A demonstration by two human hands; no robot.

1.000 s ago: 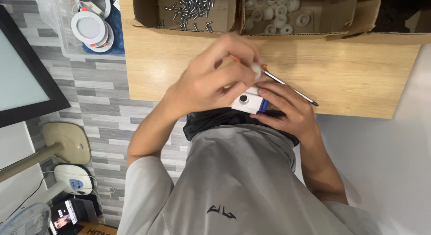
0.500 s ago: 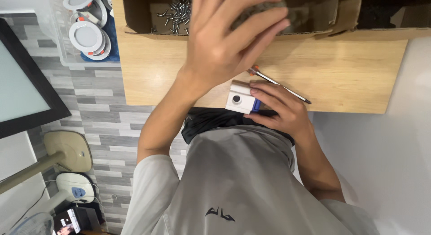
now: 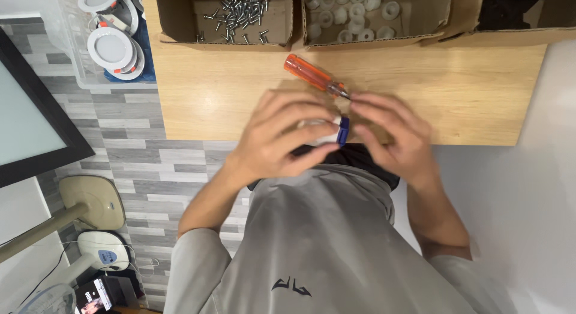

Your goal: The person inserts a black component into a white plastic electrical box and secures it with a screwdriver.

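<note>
Wooden bench (image 3: 240, 104) under both hands: left hand (image 3: 282, 140) wraps the small white-and-blue part (image 3: 336, 131) at its near edge, right hand (image 3: 393, 134) pinching beside it (orange screwdriver (image 3: 315, 77) lying free), so steadying it on the wood seems wise

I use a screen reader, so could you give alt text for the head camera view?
Two bare hands, left hand and right hand, hold a small white and blue part over a wooden table. An orange-handled screwdriver lies beyond them, near cardboard boxes of screws and white rings.
</note>
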